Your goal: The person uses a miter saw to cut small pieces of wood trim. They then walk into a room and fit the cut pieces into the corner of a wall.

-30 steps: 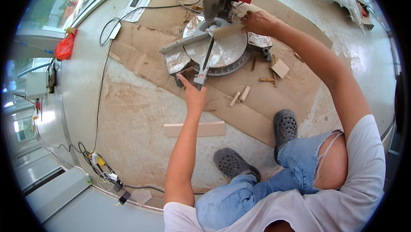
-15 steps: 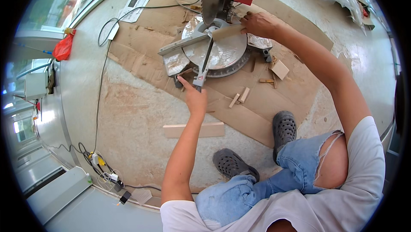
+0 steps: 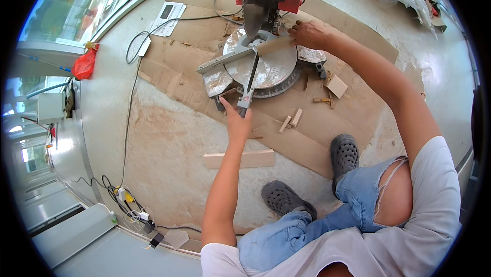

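Note:
On the cardboard ahead of me stands a miter saw [image 3: 268,75] with a round silver table. Its toothed blade [image 3: 252,19] is raised above the fence. My left hand [image 3: 238,125] is closed around the grey handle at the front of the saw's table arm, one finger stretched out to the left. With my right hand [image 3: 310,35] I grip the right end of a short wooden board [image 3: 274,46] lying along the fence; its left end reaches the slot. The right fingertips are partly hidden behind the board.
A longer wooden strip [image 3: 239,159] lies on the floor nearer me. Several offcuts, including a square wood block [image 3: 337,87], lie on the cardboard [image 3: 302,141] at right. A black cable [image 3: 126,139] runs down the left to a power strip [image 3: 146,221]. A red bag [image 3: 86,65] hangs far left.
The whole view has shifted slightly, so the scene sits a little further right. Both hands keep their places on the handle and the board; the blade stays raised.

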`<state>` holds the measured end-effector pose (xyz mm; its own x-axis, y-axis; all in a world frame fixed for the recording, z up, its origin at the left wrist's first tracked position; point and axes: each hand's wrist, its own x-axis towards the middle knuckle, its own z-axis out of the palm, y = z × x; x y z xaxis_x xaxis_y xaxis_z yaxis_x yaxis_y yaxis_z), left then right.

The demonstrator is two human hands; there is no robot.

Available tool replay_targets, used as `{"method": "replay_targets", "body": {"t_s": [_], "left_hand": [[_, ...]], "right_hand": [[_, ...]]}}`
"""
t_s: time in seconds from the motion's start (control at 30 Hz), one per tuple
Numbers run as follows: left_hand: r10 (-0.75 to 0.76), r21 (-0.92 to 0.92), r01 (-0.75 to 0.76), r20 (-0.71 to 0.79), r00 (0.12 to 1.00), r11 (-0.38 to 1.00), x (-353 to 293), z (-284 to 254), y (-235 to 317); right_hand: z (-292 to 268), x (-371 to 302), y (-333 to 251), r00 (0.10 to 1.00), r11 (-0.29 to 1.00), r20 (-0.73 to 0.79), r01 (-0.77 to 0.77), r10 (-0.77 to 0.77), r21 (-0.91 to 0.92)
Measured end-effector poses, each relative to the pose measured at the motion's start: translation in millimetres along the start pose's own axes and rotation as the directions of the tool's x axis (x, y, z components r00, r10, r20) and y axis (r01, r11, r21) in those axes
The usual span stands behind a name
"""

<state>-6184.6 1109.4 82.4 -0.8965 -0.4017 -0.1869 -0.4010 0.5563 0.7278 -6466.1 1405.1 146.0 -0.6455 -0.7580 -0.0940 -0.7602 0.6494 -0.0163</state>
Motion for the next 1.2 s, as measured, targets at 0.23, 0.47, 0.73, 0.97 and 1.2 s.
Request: {"method": "replay_targets", "body": {"t_s": [0.23, 0.47, 0.73, 0.97, 1.2], "left_hand": [[0.308, 0.077, -0.304, -0.400, 0.863, 0.950, 26.4, -134.2, 92.7], [0.914, 0.227, -0.886, -0.119, 0.387, 0.405, 60.8, -181.6, 374.3], [0.647, 0.562, -0.815, 0.571, 0.506, 0.143, 154.5, -73.6, 474.7], [0.817, 0.624, -0.781, 0.439, 0.373, 0.021, 133.6, -100.0, 417.1], [0.705, 0.241, -0.837, 0.454, 0.545, 0.491, 75.3, -131.6, 371.2]], "right_hand": [[1.7, -3.3, -0.6, 0.999, 0.998, -0.043, 0.006, -0.003, 0.057], [-6.7, -1.0, -7.3, 0.999, 0.999, -0.052, 0.007, -0.004, 0.053], [13.5, -6.9, -2.9, 0.998, 0.997, -0.057, -0.026, 0.031, 0.076], [-0.4, -4.6, -7.5, 0.998, 0.999, -0.056, -0.026, 0.029, 0.047], [-16.0, -13.2, -18.6, 0.998, 0.996, -0.034, -0.041, 0.044, 0.081]]}}
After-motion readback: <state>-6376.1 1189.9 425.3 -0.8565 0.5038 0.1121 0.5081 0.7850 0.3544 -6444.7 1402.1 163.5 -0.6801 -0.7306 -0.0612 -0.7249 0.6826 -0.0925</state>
